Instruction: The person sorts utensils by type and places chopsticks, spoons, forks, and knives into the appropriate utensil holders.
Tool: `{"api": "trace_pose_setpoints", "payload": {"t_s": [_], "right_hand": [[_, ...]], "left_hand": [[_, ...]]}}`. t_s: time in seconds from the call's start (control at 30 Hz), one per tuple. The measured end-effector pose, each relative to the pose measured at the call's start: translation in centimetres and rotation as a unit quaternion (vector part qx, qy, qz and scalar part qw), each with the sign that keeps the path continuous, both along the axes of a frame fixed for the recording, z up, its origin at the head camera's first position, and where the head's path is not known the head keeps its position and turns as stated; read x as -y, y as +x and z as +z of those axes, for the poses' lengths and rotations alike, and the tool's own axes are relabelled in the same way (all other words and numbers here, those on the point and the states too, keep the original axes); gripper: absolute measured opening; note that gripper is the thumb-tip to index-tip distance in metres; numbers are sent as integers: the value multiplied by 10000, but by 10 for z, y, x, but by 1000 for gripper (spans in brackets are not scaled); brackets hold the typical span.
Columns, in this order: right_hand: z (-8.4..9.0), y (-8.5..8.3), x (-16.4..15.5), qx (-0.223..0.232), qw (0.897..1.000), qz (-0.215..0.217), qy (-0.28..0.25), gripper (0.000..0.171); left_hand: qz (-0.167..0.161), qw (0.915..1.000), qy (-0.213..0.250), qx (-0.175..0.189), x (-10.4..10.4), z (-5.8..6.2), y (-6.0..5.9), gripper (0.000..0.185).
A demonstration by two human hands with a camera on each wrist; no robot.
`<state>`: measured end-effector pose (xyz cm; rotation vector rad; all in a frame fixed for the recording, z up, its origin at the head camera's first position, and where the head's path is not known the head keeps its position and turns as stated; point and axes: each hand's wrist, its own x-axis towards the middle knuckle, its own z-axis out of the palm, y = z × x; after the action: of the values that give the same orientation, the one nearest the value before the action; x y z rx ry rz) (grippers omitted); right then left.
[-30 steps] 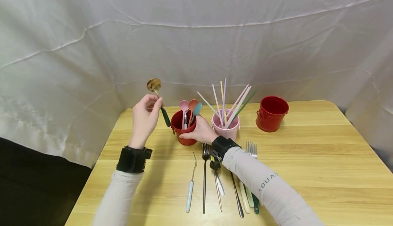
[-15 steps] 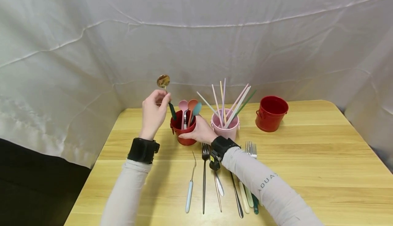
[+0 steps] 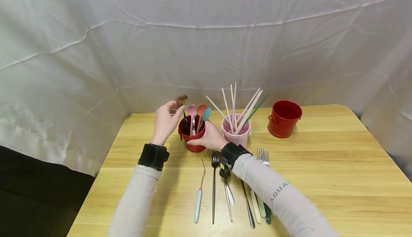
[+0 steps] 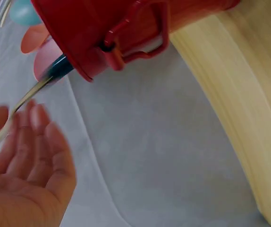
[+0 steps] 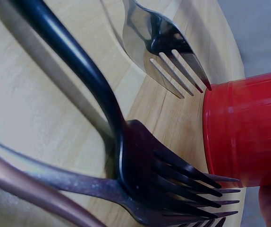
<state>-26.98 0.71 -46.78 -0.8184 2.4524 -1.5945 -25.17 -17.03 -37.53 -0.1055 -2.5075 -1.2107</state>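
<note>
1. So, head view: the left hand pinched a gold spoon whose dark handle was already inside the red bucket. The right hand gripped that bucket by its side on the table.
2. Left wrist view: the fingers looked loose around the blurry spoon stem.
3. Right wrist view: forks lay beside the bucket. Guessing the drop-in step was nearly done; next just called for letting go cleanly.

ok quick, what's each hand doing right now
left hand: pinches the gold spoon, whose dark handle is inside the red bucket
right hand: grips that red bucket's side
</note>
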Motion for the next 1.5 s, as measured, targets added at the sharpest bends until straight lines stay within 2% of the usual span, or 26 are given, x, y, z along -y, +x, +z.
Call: {"api": "trace_pose_setpoints", "payload": {"t_s": [0.13,0.33,0.5,0.67,0.9,1.03,1.23,1.5], "right_hand": [[0,1,0,85,9999,-31,62,73],[0,0,0,189,9998,-72,64,75],[0,0,0,132,9999,-55,31,76],[0,0,0,138,9999,-50,14,75],[-2,0,0,93,10000,-35,0,76],[-2,0,0,123,9999,-48,-16,77],[-2,0,0,147,9999,-9,-49,77],[-5,-1,0,140,9999,-34,-76,76]], "left_hand": [[-1,9995,-57,300,9,-8,3,27],[121,9995,-40,301,21,-20,12,25],[85,9994,-71,343,25,-30,20,21],[-8,9988,-176,467,26,-39,32,18],[-82,9960,-593,658,26,-48,54,16],[-229,9911,-929,925,24,-53,68,14],[-578,9784,-1284,1513,18,-63,89,11],[-1114,9655,-1502,1810,5,-78,114,10]]}}
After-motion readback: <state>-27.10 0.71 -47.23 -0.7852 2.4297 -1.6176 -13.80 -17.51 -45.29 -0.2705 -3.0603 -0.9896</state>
